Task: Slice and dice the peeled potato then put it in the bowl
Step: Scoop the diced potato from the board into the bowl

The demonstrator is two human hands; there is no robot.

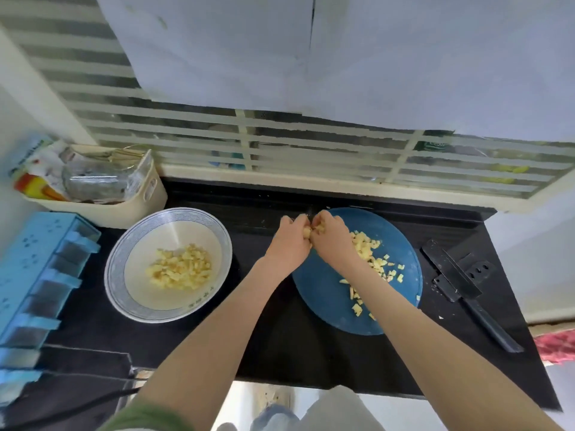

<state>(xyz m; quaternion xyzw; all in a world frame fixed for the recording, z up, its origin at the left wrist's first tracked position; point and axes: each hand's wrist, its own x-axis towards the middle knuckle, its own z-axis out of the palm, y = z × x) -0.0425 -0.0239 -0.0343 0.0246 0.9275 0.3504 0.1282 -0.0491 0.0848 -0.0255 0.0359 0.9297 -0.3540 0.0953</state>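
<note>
both hands meet at the far left edge of the round blue cutting board [323, 293], which lies toward the right end of the black counter [264, 337]. the left hand [289, 241] and right hand [331, 241] curl their fingers together round a clump of potato pieces [308, 233]. loose dice [370, 256] lie scattered across the board. the bowl [115, 275], near the counter's left end, holds diced potato [180, 270]. a black knife [460, 284] lies just beside the board's right edge.
</note>
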